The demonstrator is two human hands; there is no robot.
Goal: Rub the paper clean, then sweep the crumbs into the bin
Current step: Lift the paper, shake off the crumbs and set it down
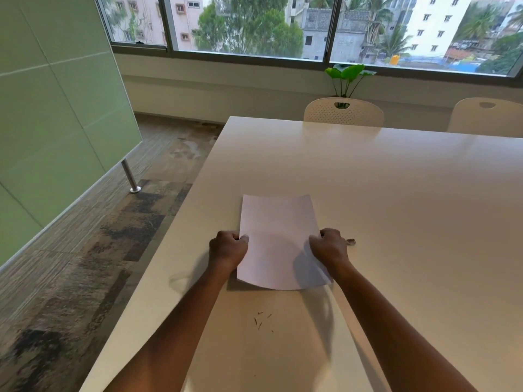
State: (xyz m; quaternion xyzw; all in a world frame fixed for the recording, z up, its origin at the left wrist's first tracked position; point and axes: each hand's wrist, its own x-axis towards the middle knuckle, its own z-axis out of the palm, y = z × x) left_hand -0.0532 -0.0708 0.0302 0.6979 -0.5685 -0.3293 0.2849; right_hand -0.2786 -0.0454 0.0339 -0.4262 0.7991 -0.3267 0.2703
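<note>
A white sheet of paper [277, 239] is held just above the white table [396, 193], its near edge curled up and casting a shadow. My left hand [227, 248] grips its left edge and my right hand [329, 246] grips its right edge, both with fingers closed on the sheet. A small scatter of dark eraser crumbs [261, 321] lies on the table between my forearms, nearer to me than the paper. A small grey object [351, 241], perhaps an eraser, lies just right of my right hand, partly hidden. No bin is in view.
Two white chairs [343, 113] [485, 116] stand at the table's far side, with a green plant [348, 76] behind them. The table's left edge runs diagonally over patterned carpet [93, 250]. A green glass partition [51, 94] stands at the left.
</note>
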